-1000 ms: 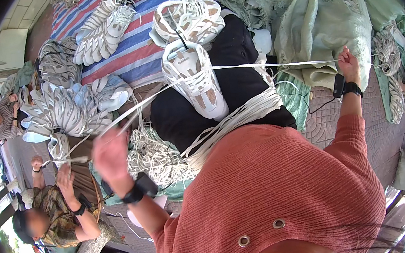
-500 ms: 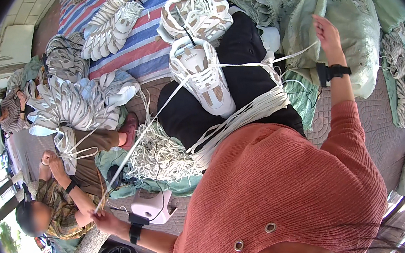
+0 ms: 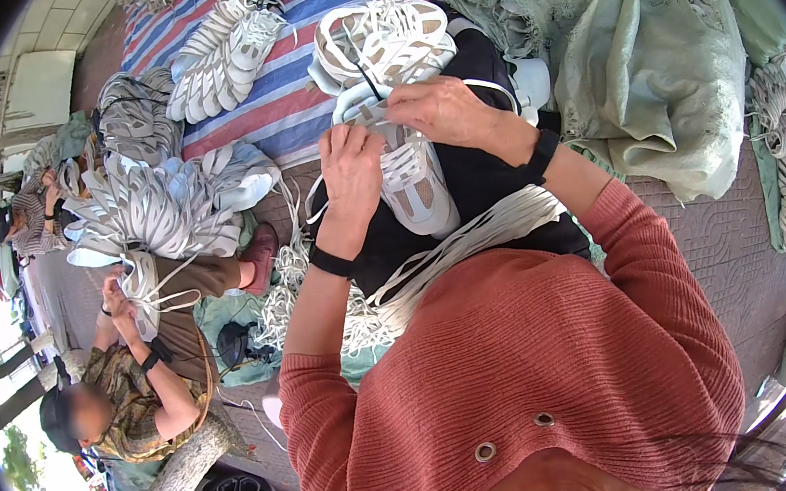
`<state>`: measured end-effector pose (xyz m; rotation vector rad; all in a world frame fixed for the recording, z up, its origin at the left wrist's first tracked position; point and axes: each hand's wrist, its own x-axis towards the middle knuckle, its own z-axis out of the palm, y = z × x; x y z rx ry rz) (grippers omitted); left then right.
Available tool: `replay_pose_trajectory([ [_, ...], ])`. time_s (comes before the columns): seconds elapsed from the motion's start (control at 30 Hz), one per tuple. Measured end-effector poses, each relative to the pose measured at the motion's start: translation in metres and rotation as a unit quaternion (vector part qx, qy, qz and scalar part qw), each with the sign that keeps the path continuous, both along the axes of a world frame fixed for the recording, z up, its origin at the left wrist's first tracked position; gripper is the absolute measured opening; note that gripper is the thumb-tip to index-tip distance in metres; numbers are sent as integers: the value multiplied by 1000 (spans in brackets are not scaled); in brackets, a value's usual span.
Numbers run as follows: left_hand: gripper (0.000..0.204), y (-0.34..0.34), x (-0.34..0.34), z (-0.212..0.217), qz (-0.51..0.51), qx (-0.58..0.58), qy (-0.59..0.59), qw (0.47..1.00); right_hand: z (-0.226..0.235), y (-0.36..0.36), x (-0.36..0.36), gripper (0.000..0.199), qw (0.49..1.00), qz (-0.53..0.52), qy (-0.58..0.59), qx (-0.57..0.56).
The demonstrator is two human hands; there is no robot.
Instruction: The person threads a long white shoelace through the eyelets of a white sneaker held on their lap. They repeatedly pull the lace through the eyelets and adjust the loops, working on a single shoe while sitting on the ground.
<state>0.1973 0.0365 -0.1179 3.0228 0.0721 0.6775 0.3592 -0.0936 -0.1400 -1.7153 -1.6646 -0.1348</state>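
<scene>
On my lap a white and tan sneaker [image 3: 419,202] lies with its toe toward me, partly hidden under my hands. My left hand [image 3: 352,168] is closed at the left side of its tongue, fingers curled round a white shoelace. My right hand [image 3: 446,115] is closed at the upper eyelets, pinching lace there; the exact grip is hidden by the fingers. Just beyond sits a bundle of white and tan shoe uppers [image 3: 381,41]. A hank of loose white laces [image 3: 479,236] lies across my lap by my waist.
A pile of laces [image 3: 288,306] lies on green sacking to the left. A co-worker [image 3: 129,392] at the left handles another shoe beside stacked uppers [image 3: 151,210]. A large pale green sack [image 3: 645,71] stands at the right. More uppers [image 3: 226,56] lie on a striped sheet [image 3: 289,102].
Both hands have come in from far left and far right, where they held the lace ends stretched out, to the top of the sneaker. The stretched lace is no longer taut across the view.
</scene>
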Motion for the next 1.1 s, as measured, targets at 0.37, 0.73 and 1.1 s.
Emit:
replay_pose_trajectory([
  [0.37, 7, 15, 4, -4, 24, -5, 131, 991, -7, 3, 6, 19, 1000, 9, -10, -5],
  [0.73, 7, 17, 2, -12, 9, -174, 66, 982, -6, 7, 8, 10, 998, 6, 50, -26],
  [1.1, 12, 14, 10, -27, 37, -116, 102, 987, -10, 6, 8, 6, 998, 13, 61, 1],
])
